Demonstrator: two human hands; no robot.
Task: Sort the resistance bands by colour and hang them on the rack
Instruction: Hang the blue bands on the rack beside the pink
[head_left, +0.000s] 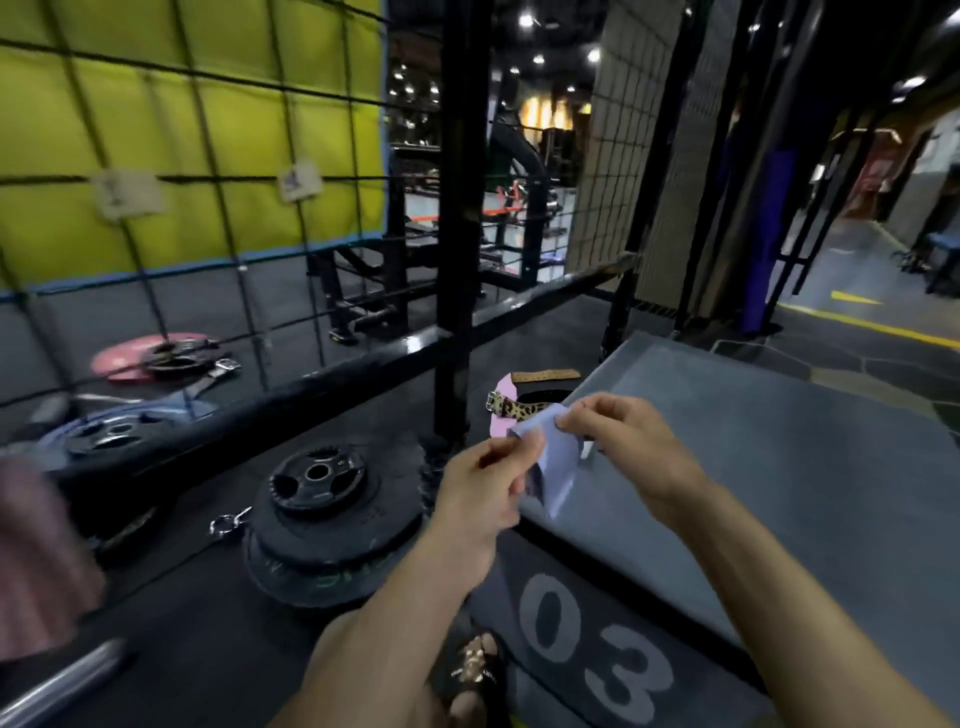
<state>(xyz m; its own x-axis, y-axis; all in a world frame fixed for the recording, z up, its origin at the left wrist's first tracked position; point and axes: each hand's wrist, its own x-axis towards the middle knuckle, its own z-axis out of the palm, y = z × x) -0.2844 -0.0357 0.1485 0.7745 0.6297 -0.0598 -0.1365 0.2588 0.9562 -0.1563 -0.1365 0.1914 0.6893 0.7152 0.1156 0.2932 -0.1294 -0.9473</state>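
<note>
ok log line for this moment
left hand pinches band | right hand pinches band | band lilac, held over box edge | not hung

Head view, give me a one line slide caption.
Both hands pinch a lilac band above a grey box, beside stacked plates.

Both bare forearms reach forward and inward from the bottom of the view, meeting above the near corner of the grey platform (779, 441). The left hand (485, 486) sits just off that corner's left edge, fingers curled in, thumb and forefinger pinching the left end of the lilac band (553, 462). The right hand (618, 434) hangs over the platform's corner, a little higher and farther out than the left, knuckles up, fingertips bent down and pinching the band's upper right edge. The two hands are close together, the band between them. A sandalled foot (475, 670) shows below, beside the platform's front face.
</note>
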